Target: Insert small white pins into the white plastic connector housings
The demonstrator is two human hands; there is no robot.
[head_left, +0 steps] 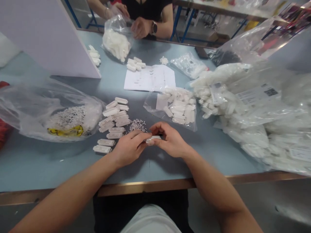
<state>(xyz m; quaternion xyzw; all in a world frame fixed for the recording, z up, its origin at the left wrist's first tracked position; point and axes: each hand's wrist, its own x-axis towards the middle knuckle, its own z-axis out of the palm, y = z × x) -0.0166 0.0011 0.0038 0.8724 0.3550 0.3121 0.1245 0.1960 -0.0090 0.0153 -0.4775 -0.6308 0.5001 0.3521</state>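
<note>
Head view: 1. Station: my own head, above my shirt [150,221]. Facing: forward and down over the table [80,168]. Range: near; my left hand [128,147] and right hand [173,140] sit just below centre. Field: wide, a co-worker's torso [148,9] and blue bench legs [188,25] along the top.

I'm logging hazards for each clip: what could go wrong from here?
The white plastic piece, held in the fingers of the left hand and right hand, might slip. The left hand is also close to the loose heap of tiny white pieces, so a brush could scatter them. The left forearm lies near the marked white blocks and might nudge them.
</note>
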